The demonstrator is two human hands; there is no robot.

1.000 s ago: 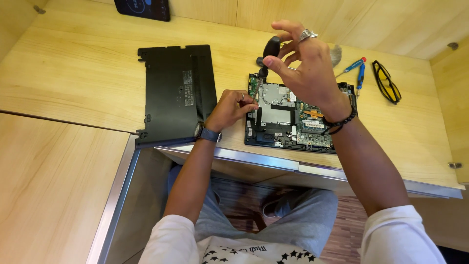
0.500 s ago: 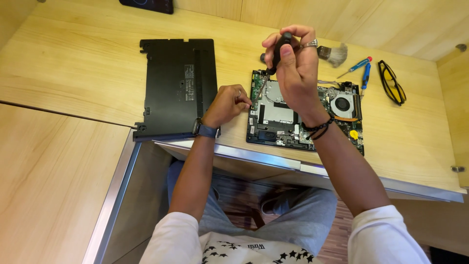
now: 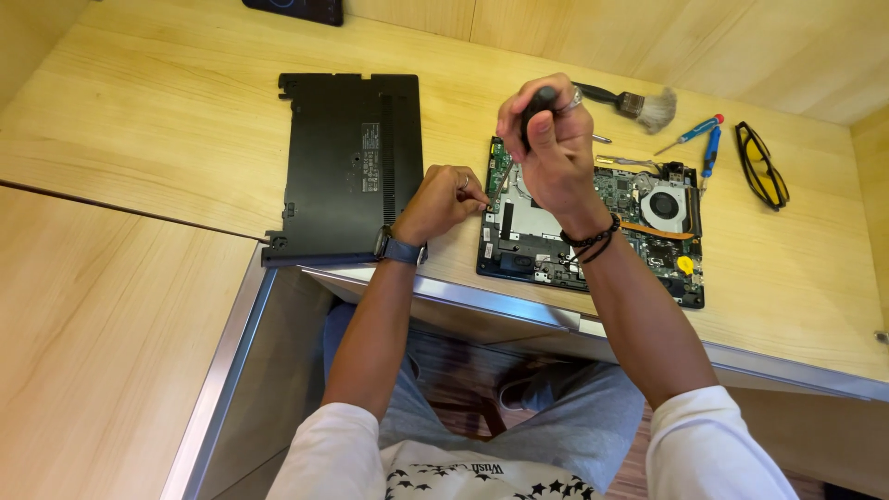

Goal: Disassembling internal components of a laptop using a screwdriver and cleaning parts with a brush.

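Right hand (image 3: 554, 148), grip closed around a screwdriver (image 3: 528, 125) above the opened laptop (image 3: 593, 227). Left hand (image 3: 443, 199), fingers pinched, steadies its tip at the laptop's left edge.

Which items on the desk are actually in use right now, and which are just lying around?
In use:
- right hand gripping black-handled screwdriver
- left hand at the edge of the opened laptop with exposed circuit board

Lying about:
- detached black laptop bottom cover
- black-handled dusting brush
- small blue screwdrivers
- yellow-lensed glasses
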